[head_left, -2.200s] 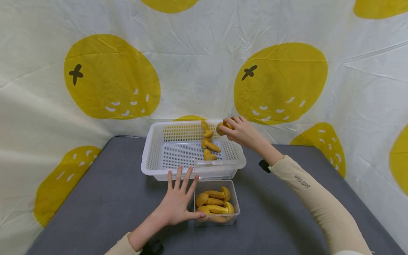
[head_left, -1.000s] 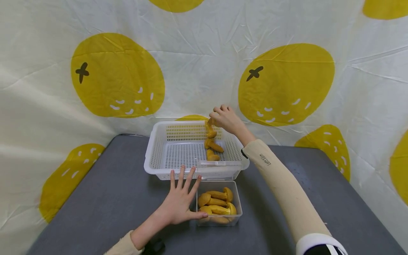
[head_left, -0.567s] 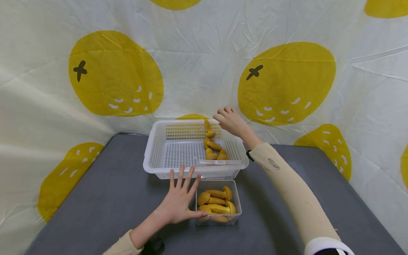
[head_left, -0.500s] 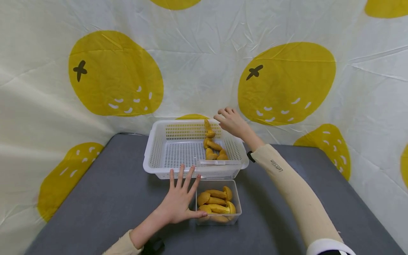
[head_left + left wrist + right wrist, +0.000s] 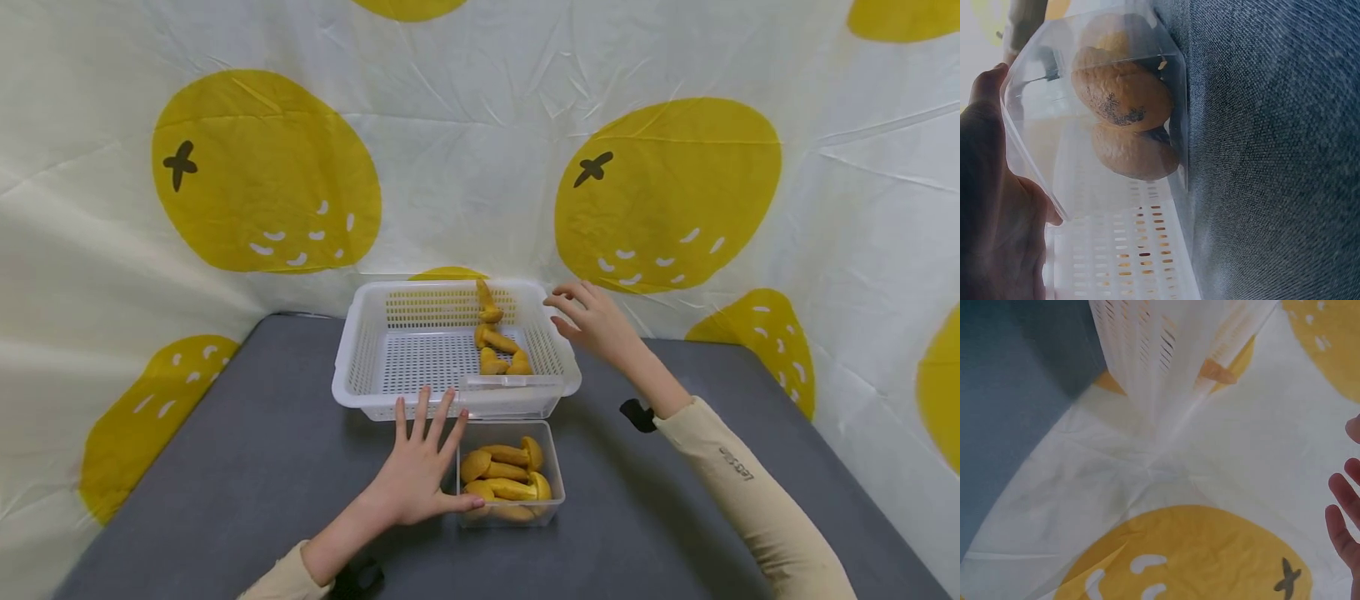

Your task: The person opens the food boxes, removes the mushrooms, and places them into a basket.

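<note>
Head view: both hands spread, holding nothing, left hand point(image 5: 416, 479) against clear tub point(image 5: 510, 517), right hand point(image 5: 596, 323) beside white basket point(image 5: 352, 367)

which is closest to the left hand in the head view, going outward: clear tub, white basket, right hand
1. clear tub: touching the left hand, just to its right.
2. white basket: just beyond the fingertips, toward the wall.
3. right hand: farthest, open by the basket's far right corner.
</note>
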